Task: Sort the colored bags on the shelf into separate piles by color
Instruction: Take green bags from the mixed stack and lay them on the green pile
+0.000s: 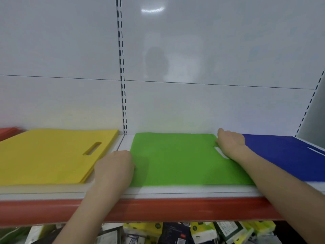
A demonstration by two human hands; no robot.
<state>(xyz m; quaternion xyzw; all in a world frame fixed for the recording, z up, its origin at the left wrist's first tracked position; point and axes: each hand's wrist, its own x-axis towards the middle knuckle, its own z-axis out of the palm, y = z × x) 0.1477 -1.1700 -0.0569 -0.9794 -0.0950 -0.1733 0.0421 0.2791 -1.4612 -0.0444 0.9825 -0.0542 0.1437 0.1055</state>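
The shelf (175,191) is white with a red front strip, and on it the bags lie flat in piles that are already of one colour each. The yellow pile (52,155) is on the left and the green pile (175,159) in the middle. The blue pile (281,155) is on the right, with its near edge under the right forearm. At the far left edge I see also a corner of a red pile (8,132), mostly out of view. The piles are apart, with bare shelf between yellow and green.

Both hands are at the green pile. The left hand (114,169) is against its left edge, just beside the yellow pile. I see only the back of this hand, so I cannot tell if its fingers grip the edge or only push it. The right hand (231,143) lies on the far right part of the green pile, near the handle hole (222,154). Its fingers (222,133) reach toward the back corner and seem laid on the cloth, holding nothing.

In my judgement the sorting is almost done, and the step in hand is to square the green pile (to make its edges even). The next move calls for a light push from both sides, without sliding the top bag over the blue one.
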